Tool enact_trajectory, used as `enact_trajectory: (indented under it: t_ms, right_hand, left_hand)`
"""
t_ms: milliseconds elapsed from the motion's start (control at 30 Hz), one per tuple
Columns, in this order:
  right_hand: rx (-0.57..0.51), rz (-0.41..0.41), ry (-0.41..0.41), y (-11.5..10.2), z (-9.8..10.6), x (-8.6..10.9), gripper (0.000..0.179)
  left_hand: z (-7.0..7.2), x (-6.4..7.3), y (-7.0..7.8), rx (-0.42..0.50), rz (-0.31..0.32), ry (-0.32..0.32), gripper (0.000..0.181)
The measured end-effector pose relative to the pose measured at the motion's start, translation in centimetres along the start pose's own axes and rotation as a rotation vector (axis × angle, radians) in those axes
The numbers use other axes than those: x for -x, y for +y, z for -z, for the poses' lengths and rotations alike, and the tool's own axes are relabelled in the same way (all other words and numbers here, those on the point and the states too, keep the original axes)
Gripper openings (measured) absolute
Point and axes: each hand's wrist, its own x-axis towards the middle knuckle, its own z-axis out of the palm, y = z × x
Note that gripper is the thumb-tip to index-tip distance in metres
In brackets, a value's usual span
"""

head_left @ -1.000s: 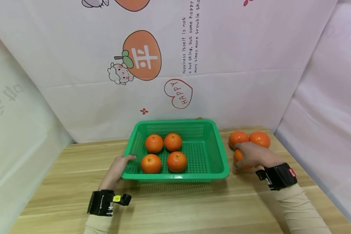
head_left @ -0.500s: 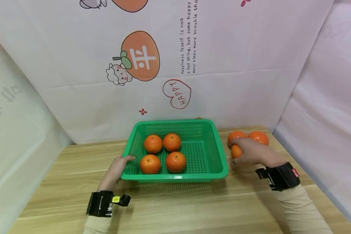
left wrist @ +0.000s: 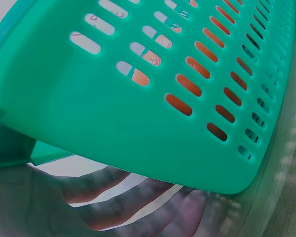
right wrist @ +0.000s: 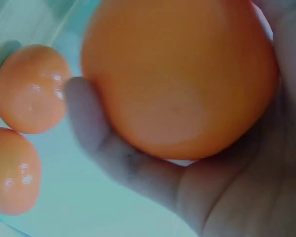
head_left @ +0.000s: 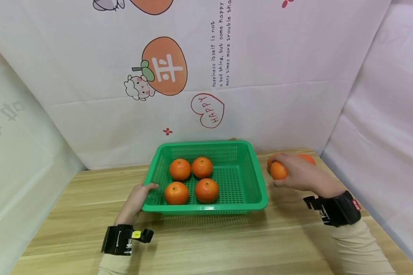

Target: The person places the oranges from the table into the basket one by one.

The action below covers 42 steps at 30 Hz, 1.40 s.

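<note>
My left hand [head_left: 136, 199] grips the left side of the green plastic basket [head_left: 206, 207], its thumb over the rim. In the left wrist view its fingers [left wrist: 116, 205] lie against the outside of the basket wall. Several oranges sit inside, including a front-left orange [head_left: 176, 193] and a front-right orange [head_left: 207, 190]. My right hand [head_left: 301, 173] holds another orange [head_left: 278, 170], right of the basket. Fingers and thumb curve around this orange [right wrist: 180, 74] in the right wrist view. Behind that hand, two more oranges are partly hidden in the head view.
In the right wrist view an upper orange [right wrist: 33, 89] and a lower orange [right wrist: 12, 173] lie near each other. A wooden table [head_left: 206, 244] bears everything. A printed white cloth [head_left: 278, 95] hangs directly behind the basket, with pale cloth at both sides.
My right hand has lifted the orange slightly up from the table, covering more of the oranges behind. My left hand and the basket have stayed in place.
</note>
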Motion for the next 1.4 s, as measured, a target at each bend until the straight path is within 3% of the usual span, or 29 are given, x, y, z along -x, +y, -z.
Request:
enact_trajectory:
  t_ms: [200,600,767,1000,1400]
  right_hand:
    - [0.039,0.046,0.107,-0.7,0.5,-0.1,0.063]
    - [0.027,0.093,0.176,-1.2,-0.3,-0.4,0.064]
    - [0.016,0.126,0.18,-1.6,-0.8,-0.6,0.064]
    - [-0.006,0.165,0.15,-3.6,-1.2,-2.4,0.063]
    - [-0.004,0.161,0.062,-5.3,-0.2,-4.3,0.068]
  left_hand:
    - [0.0,0.0,0.0,-0.003,0.001,0.0,0.059]
    - [-0.1,0.1,0.1,0.007,-0.017,-0.003,0.056]
    - [-0.4,0.0,0.0,0.02,-0.025,0.001,0.055]
    - [0.3,0.4,-0.1,0.013,-0.025,0.013,0.057]
    - [-0.2,0.3,0.1,0.006,-0.013,0.003,0.06]
